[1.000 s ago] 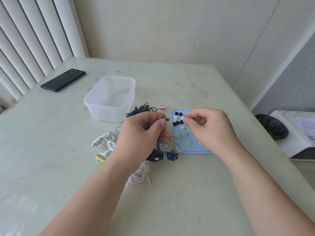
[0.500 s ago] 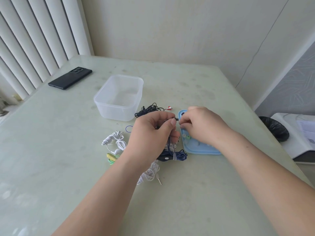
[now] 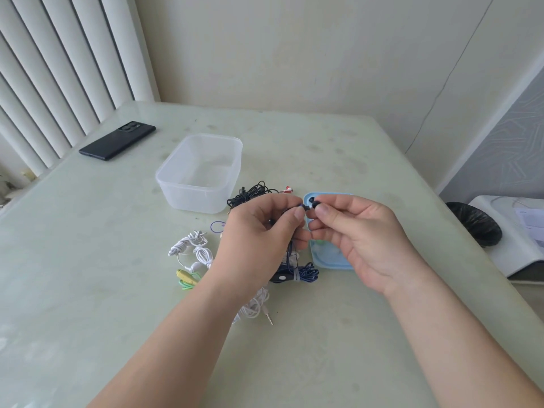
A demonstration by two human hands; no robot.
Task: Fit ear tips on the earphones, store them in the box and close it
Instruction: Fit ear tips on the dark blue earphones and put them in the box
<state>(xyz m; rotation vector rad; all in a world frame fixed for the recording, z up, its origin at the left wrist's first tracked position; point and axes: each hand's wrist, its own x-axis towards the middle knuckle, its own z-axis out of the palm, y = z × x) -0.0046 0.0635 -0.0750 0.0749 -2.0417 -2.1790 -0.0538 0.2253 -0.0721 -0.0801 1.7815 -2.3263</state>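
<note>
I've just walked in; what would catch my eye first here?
Two bare hands meet in the middle: the left hand pinches an earphone, and the right hand pinches a small black ear tip close to it. Behind them stands an open clear box; a black phone lies far left on the table.

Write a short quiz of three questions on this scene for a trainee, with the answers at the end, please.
1. True or false: the clear box already holds earphones.
2. The left hand holds an earbud. What does the right hand pinch? A) a black ear tip B) a white plug C) a phone
3. What colour is the lid lying beneath the right hand?
Key: 1 false; 2 A; 3 light blue.
</note>
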